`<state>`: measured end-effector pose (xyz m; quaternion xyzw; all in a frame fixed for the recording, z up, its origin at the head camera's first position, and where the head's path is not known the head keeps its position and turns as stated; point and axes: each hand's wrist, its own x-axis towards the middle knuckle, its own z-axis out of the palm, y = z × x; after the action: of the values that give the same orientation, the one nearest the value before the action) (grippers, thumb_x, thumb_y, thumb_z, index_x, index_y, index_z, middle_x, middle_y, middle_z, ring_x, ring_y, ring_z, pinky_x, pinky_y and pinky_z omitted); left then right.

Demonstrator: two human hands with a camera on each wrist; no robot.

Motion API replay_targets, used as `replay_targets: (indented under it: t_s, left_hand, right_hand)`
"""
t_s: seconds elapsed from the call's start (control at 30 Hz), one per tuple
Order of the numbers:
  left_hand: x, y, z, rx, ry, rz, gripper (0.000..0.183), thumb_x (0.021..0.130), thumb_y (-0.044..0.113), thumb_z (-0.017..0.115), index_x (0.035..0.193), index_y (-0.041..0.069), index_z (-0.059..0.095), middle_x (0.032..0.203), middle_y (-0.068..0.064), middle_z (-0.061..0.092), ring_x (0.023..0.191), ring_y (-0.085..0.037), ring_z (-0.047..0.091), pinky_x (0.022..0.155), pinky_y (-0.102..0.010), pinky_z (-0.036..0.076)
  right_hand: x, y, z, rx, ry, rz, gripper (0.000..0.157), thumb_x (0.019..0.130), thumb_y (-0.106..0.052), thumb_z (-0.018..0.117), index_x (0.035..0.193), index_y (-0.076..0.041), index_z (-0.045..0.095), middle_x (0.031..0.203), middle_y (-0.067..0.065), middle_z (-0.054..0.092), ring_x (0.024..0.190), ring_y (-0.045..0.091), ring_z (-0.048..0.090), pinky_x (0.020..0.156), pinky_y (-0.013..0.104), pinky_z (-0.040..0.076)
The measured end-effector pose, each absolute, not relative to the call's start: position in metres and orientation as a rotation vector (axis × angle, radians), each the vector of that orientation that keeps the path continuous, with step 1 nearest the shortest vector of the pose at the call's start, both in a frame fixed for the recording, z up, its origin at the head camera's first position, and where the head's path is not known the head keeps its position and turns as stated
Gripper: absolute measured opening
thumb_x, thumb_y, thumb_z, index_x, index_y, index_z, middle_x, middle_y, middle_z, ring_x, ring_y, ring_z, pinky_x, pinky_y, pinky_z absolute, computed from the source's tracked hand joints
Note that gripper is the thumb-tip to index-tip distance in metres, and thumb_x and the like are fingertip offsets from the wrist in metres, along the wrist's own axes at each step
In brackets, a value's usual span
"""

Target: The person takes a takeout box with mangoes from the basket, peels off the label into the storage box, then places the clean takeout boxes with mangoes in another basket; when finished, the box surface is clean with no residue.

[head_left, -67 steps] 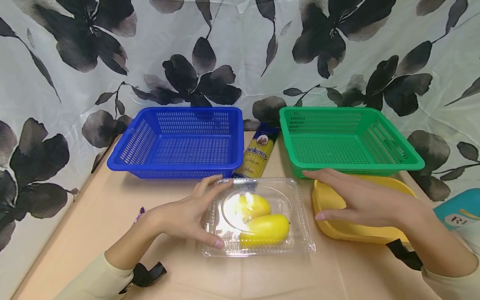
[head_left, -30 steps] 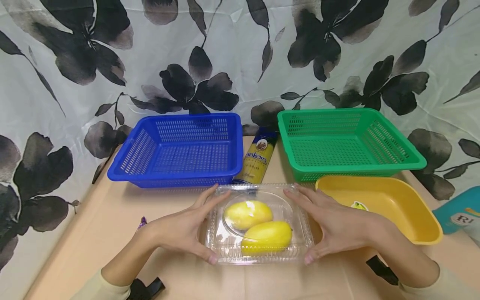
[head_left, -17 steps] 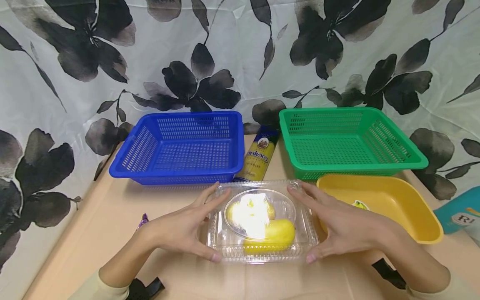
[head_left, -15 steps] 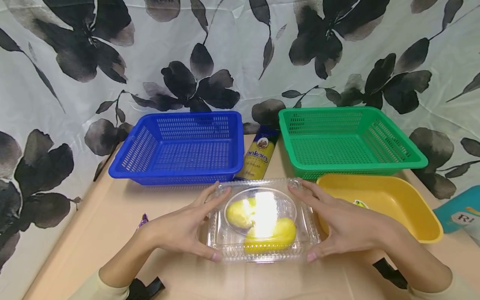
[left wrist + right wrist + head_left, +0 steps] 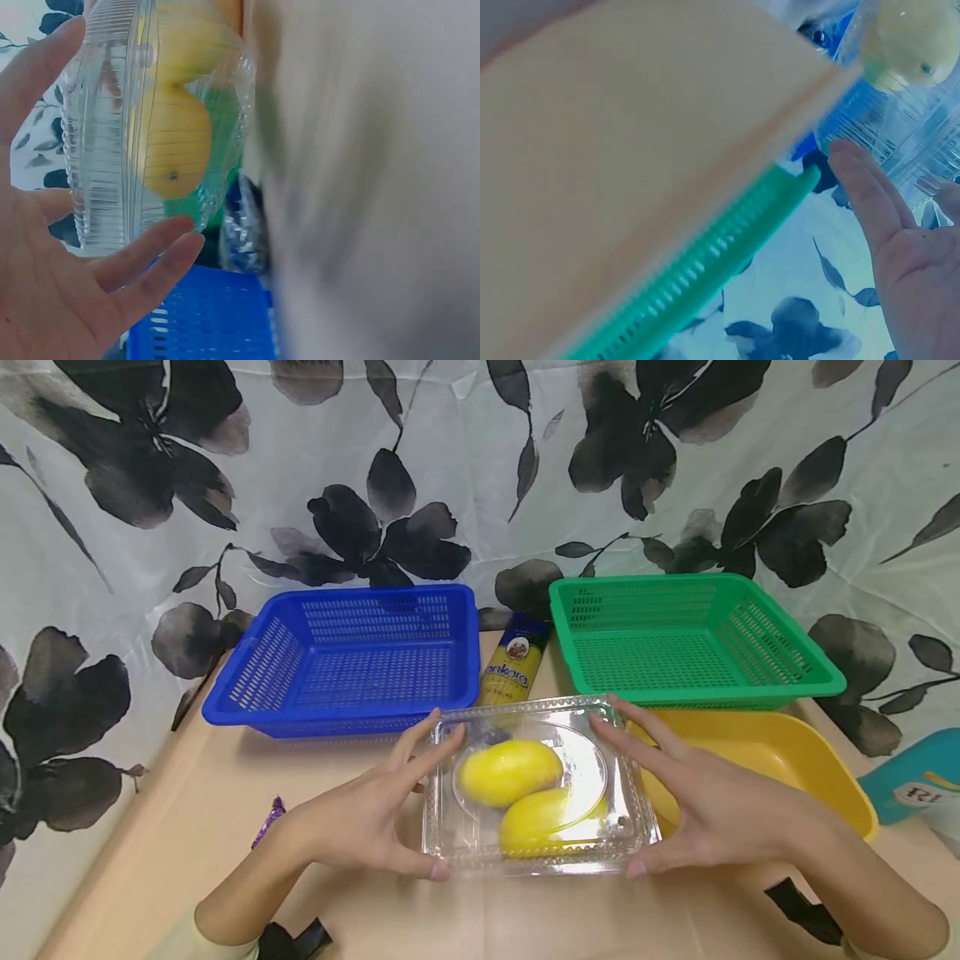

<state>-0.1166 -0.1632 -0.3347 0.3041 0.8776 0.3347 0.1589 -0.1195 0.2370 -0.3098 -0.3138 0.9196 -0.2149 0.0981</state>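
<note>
My left hand (image 5: 360, 822) grips the left side of a clear plastic clamshell container (image 5: 472, 843), thumb at the near edge and fingers toward the far corner. On its right side my right hand (image 5: 720, 810) holds it the same way. The lid is down. Two yellow oval fruits (image 5: 510, 772) lie inside, partly under glare. The container looks raised a little and slightly tilted. In the left wrist view, fingertips (image 5: 180, 247) touch the container's ribbed wall (image 5: 97, 180). Part of the container (image 5: 900, 135) also shows beside the fingers in the right wrist view.
A blue basket (image 5: 360, 722) and a green basket (image 5: 712, 695) stand at the back, with a yellow pasta packet (image 5: 508, 672) between them. A yellow tray (image 5: 810, 768) sits partly behind my right hand. A teal bottle (image 5: 915, 772) is far right; a shiny purple wrapper (image 5: 268, 822) lies left.
My right hand has come from above the yellow tray onto the container's right side. Between both hands the container has shifted up and right in view, tilting slightly; the fruits inside have shifted.
</note>
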Motion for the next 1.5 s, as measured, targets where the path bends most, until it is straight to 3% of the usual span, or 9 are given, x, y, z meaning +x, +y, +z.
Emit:
replay_targets:
  t_s: [0.13, 0.3, 0.5, 0.6, 0.7, 0.83, 1.07, 1.3, 1.5]
  left_hand:
    - [-0.121, -0.159, -0.323, 0.902, 2.553, 0.965, 0.125, 0.072, 0.058, 0.089, 0.165, 0.041, 0.008, 0.17, 0.009, -0.018, 0.141, -0.032, 0.048, 0.104, -0.057, 0.051]
    - [-0.127, -0.149, -0.316, 0.985, 2.621, 0.989, 0.125, 0.072, 0.051, 0.091, 0.166, 0.037, 0.01, 0.171, 0.006, -0.016, 0.156, -0.04, 0.017, 0.106, -0.069, 0.041]
    - [-0.138, -0.133, -0.312, 1.093, 2.656, 1.022, 0.13, 0.07, 0.052, 0.093, 0.166, 0.035, 0.008, 0.171, 0.003, -0.018, 0.155, -0.04, 0.02, 0.107, -0.067, 0.041]
    - [-0.147, -0.123, -0.309, 1.158, 2.72, 1.02, 0.136, 0.065, 0.052, 0.095, 0.167, 0.032, 0.008, 0.171, 0.002, -0.019, 0.156, -0.039, 0.017, 0.108, -0.063, 0.043]
    - [-0.158, -0.113, -0.306, 1.211, 2.751, 1.043, 0.142, 0.059, 0.052, 0.098, 0.167, 0.029, 0.008, 0.171, 0.002, -0.021, 0.157, -0.038, 0.012, 0.11, -0.061, 0.042]
    - [-0.173, -0.099, -0.306, 1.248, 2.759, 1.065, 0.147, 0.056, 0.052, 0.1, 0.167, 0.031, 0.007, 0.17, 0.004, -0.024, 0.157, -0.039, 0.013, 0.112, -0.059, 0.04]
    - [-0.195, -0.071, -0.31, 1.371, 2.85, 0.996, 0.135, 0.069, 0.052, 0.094, 0.167, 0.026, 0.005, 0.168, -0.002, -0.03, 0.148, -0.034, 0.038, 0.108, -0.048, 0.049]
    - [-0.218, -0.047, -0.303, 1.52, 2.88, 1.06, 0.13, 0.069, 0.047, 0.095, 0.166, 0.015, 0.015, 0.17, -0.01, -0.019, 0.154, -0.03, 0.026, 0.109, -0.045, 0.048]
    - [-0.231, -0.031, -0.299, 1.52, 2.796, 1.163, 0.126, 0.072, 0.044, 0.094, 0.166, 0.013, 0.017, 0.171, -0.008, -0.017, 0.159, -0.025, 0.01, 0.116, -0.044, 0.042]
  right_hand:
    - [-0.123, 0.241, -0.297, -0.962, 2.762, -0.601, 0.123, 0.072, -0.065, 0.084, 0.166, -0.038, 0.01, 0.173, -0.002, -0.005, 0.141, 0.052, 0.041, 0.09, 0.066, 0.054]
    - [-0.126, 0.248, -0.282, -1.027, 2.807, -0.605, 0.125, 0.072, -0.062, 0.086, 0.166, -0.035, 0.01, 0.173, -0.002, -0.006, 0.14, 0.048, 0.043, 0.084, 0.054, 0.06]
    - [-0.131, 0.263, -0.266, -1.095, 2.885, -0.603, 0.13, 0.067, -0.054, 0.093, 0.167, -0.03, 0.013, 0.174, -0.001, -0.002, 0.141, 0.042, 0.043, 0.078, 0.041, 0.062]
    - [-0.135, 0.269, -0.26, -1.146, 2.979, -0.585, 0.133, 0.062, -0.048, 0.098, 0.166, -0.026, 0.018, 0.174, 0.0, 0.004, 0.143, 0.023, 0.047, 0.086, 0.024, 0.057]
    - [-0.142, 0.275, -0.256, -1.189, 3.002, -0.652, 0.135, 0.06, -0.037, 0.102, 0.166, -0.023, 0.02, 0.174, 0.002, 0.004, 0.144, 0.001, 0.039, 0.091, 0.004, 0.042]
    - [-0.15, 0.283, -0.255, -1.23, 2.979, -0.764, 0.138, 0.057, -0.021, 0.104, 0.166, -0.017, 0.019, 0.174, 0.007, 0.002, 0.147, -0.009, 0.024, 0.098, 0.002, 0.033]
    - [-0.163, 0.301, -0.262, -1.288, 2.987, -0.86, 0.141, 0.053, 0.003, 0.1, 0.165, -0.008, 0.016, 0.173, 0.011, -0.003, 0.146, -0.008, 0.029, 0.098, 0.003, 0.035]
    - [-0.176, 0.319, -0.261, -1.252, 3.031, -0.857, 0.147, 0.05, 0.014, 0.096, 0.166, -0.01, 0.008, 0.173, 0.011, -0.008, 0.143, -0.012, 0.031, 0.095, 0.001, 0.036]
    - [-0.186, 0.331, -0.261, -1.095, 3.052, -0.891, 0.152, 0.053, 0.007, 0.099, 0.166, -0.02, 0.001, 0.173, 0.0, -0.013, 0.134, -0.019, 0.033, 0.091, -0.002, 0.035]
